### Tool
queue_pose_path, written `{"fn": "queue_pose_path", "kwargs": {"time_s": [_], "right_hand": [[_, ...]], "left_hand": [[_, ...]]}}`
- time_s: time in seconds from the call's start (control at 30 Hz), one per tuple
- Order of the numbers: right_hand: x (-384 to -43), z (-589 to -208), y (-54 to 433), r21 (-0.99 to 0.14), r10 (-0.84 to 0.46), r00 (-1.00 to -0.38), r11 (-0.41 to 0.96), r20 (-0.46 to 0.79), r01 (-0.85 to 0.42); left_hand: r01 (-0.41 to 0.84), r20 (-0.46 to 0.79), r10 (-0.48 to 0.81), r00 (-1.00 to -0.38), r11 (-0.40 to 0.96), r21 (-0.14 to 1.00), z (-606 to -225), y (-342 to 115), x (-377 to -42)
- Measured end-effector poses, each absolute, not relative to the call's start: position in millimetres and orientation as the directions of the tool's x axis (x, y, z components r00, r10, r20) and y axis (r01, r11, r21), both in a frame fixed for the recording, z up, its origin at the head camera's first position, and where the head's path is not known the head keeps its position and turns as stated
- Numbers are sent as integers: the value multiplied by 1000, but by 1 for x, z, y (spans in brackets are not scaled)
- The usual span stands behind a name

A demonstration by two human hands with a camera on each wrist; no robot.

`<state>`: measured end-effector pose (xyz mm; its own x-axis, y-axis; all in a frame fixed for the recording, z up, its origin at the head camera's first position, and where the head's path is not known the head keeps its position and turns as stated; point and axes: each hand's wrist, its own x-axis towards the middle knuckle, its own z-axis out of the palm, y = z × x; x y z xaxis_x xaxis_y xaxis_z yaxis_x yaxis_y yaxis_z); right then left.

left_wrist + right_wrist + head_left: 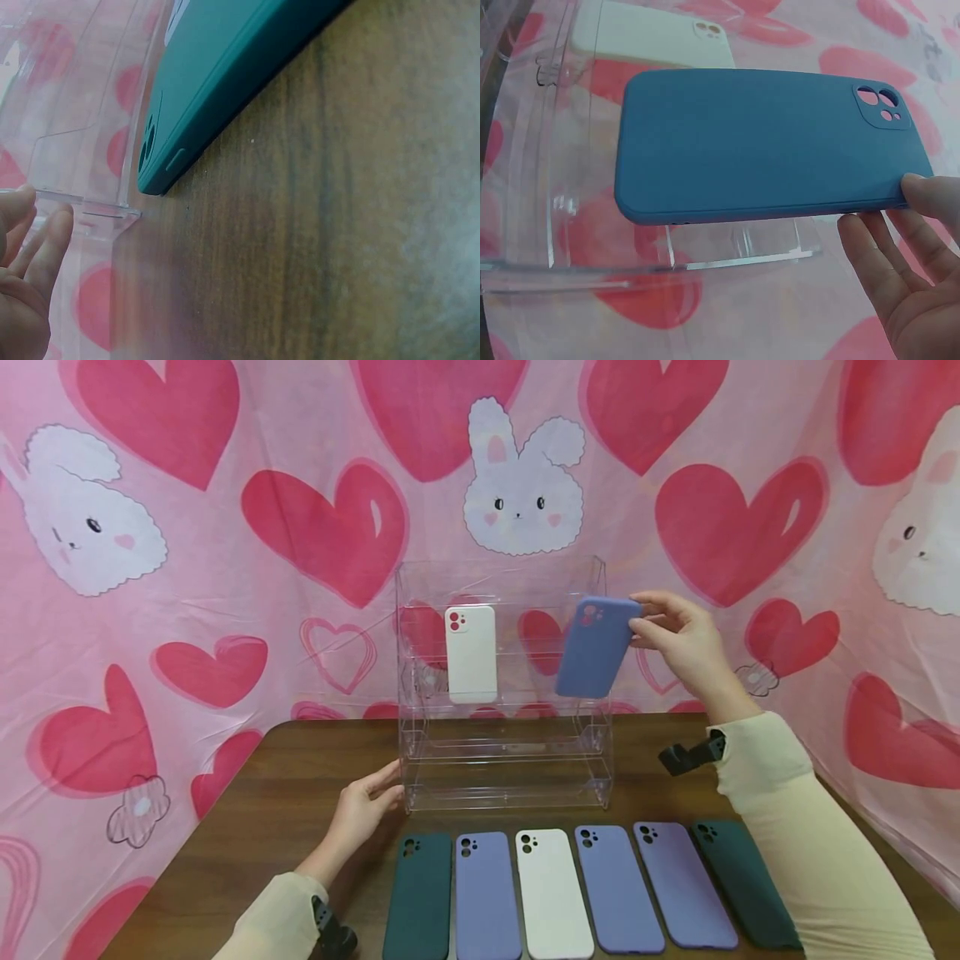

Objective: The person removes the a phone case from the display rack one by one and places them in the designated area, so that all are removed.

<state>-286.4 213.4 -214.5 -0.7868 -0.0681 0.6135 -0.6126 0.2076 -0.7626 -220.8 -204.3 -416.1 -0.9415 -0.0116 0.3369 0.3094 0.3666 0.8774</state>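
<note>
A blue phone case is held tilted at the right side of a clear acrylic display rack. My right hand pinches its upper right edge between thumb and fingers, near the camera cutouts in the right wrist view. Upright on an upper tier of the rack stands a white phone case, left of the blue one. My left hand touches the lower left side of the rack with extended fingers. Close to that hand, a dark green phone case lies on the table.
Along the front of the wooden table lies a row of cases: a green case, a lavender case, a white case, and several more to the right. The right sleeve overlaps the rightmost green case. Behind hangs a pink heart-patterned cloth.
</note>
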Motion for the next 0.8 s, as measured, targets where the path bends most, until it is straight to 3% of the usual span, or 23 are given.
{"fn": "queue_pose_path", "kwargs": {"time_s": [0.3, 0.8], "right_hand": [[-280, -234, 252, -819, -48, -818, 6, 573, -574], [-283, -263, 297, -870, -72, -873, 75, 482, -487]], "left_hand": [[218, 244, -39, -969, 326, 920, -413, -203, -221], [204, 234, -45, -971, 347, 915, -413, -203, -221]]}}
